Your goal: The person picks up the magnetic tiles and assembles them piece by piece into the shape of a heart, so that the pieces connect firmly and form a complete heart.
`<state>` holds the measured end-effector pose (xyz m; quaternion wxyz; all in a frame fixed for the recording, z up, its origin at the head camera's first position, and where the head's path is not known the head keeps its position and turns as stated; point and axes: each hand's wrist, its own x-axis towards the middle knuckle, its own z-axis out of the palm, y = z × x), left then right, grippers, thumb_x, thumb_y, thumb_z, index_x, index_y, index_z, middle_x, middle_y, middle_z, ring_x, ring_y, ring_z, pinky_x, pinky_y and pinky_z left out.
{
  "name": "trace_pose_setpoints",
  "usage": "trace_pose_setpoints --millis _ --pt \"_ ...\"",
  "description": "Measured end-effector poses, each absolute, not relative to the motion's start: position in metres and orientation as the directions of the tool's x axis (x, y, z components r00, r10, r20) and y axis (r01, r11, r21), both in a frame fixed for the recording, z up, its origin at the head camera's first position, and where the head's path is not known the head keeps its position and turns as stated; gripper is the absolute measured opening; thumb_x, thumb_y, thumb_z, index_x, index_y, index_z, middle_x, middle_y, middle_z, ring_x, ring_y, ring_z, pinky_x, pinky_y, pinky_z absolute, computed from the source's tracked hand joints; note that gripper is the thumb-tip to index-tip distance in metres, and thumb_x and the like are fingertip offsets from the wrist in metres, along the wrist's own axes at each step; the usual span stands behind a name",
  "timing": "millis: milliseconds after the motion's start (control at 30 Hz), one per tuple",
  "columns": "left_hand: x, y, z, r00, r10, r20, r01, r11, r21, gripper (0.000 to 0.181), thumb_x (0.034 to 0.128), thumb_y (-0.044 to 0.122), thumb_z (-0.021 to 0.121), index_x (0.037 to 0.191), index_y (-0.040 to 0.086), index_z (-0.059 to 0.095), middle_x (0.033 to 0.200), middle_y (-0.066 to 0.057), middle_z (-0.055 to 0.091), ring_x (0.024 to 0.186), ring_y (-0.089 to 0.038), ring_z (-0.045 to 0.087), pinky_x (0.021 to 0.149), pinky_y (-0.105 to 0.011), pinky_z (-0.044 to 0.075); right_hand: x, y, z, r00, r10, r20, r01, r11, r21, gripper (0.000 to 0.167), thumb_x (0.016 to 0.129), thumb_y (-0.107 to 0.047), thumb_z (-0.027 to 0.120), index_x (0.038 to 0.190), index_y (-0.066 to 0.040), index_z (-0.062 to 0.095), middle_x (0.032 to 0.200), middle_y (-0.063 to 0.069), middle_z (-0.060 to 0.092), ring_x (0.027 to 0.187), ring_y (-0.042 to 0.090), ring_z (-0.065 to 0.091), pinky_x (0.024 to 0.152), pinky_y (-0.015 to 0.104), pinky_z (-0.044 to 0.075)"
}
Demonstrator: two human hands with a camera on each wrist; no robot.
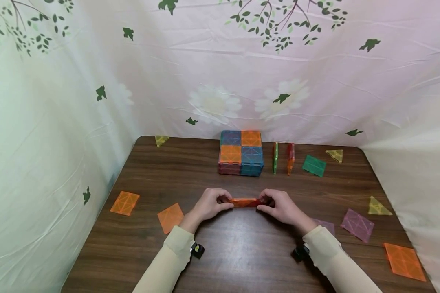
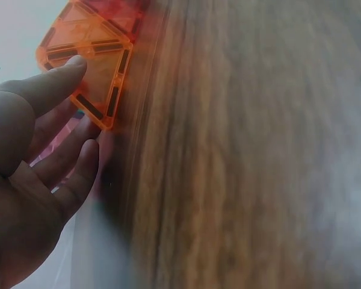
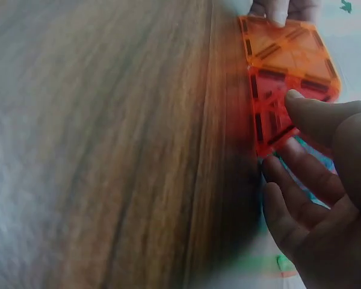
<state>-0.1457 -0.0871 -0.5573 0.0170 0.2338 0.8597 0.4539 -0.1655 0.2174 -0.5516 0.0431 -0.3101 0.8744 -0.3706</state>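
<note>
A short row of translucent magnetic tiles, orange triangles (image 1: 242,202) with a red triangle (image 3: 271,108) at the right end, stands on edge on the table, joined side to side. My left hand (image 1: 213,202) pinches the orange end between thumb and fingers. At the red end my right hand (image 1: 281,206) does the same, its thumb on the near face in the right wrist view. Behind the row sits a box of joined square tiles (image 1: 240,154), blue and orange on top, with purple and blue sides in front.
A green tile (image 1: 275,158) and a red-orange piece (image 1: 291,159) stand upright right of the box. Flat tiles lie around: green (image 1: 314,165), purple (image 1: 357,225), orange (image 1: 404,261) and yellow triangles (image 1: 379,206) rightward, orange squares (image 1: 125,203) leftward. A printed curtain (image 1: 212,73) surrounds the table.
</note>
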Motion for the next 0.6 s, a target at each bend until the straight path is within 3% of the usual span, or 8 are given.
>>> trace_pose_setpoints --millis 233,600 --pt "-0.149 -0.077 -0.558 -0.866 0.480 0.142 0.391 0.470 0.792 0.008 0.0948 0.019 0.081 0.101 0.015 0.079 0.093 0.004 0.075 0.082 -0.004 0.067 0.075 -0.024 0.057 -0.159 0.215 -0.553 -0.739 -0.622 0.260 -0.645 0.541 -0.539 0.013 0.093 -0.018 0.083 0.104 -0.022 0.076 0.094 -0.013 0.071 0.081 0.001 0.062 0.071 0.030 0.056" --pt "-0.150 -0.079 -0.557 -0.871 0.484 0.084 0.336 0.461 0.822 0.020 0.0994 0.021 0.076 0.115 0.008 0.076 0.105 0.001 0.074 0.089 -0.006 0.067 0.080 -0.026 0.057 -0.146 0.252 -0.546 -0.807 -0.527 0.265 -0.590 0.701 -0.400 0.011 0.091 -0.019 0.084 0.095 -0.022 0.075 0.089 -0.010 0.070 0.076 0.005 0.063 0.069 0.035 0.058"
